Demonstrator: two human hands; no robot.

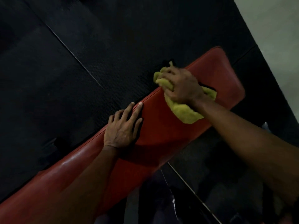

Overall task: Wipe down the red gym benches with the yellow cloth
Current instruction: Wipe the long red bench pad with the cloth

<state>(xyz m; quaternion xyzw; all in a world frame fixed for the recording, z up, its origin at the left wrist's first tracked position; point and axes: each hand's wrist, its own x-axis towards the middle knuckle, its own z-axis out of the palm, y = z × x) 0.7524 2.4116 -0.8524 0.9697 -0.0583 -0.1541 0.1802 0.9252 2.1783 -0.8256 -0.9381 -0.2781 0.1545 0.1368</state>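
Hands are both on the red bench (161,143), which runs on a slant from the bottom left corner up toward the right. The right hand (181,84) has its grip closed tight on the yellow cloth (182,112), with the fingers curled round a bunched part. The cloth sits on top of the bench near its far end, close to the far edge. Some of it sticks out from under the wrist on both sides.

The left hand (123,128) lies flat on the bench nearer the middle. Its grip is open and holds nothing. The fingers are straight and spread, and the tips reach the far edge. The 2 hands are near each other but do not touch. The left arm lies across the near part of the bench and hides some of it.

Black floor mats (64,78) lie all around the bench. A thin pale seam (72,54) crosses them on the far side. A pale strip (275,21) shows in the top right corner. I cannot tell if it is floor or wall.
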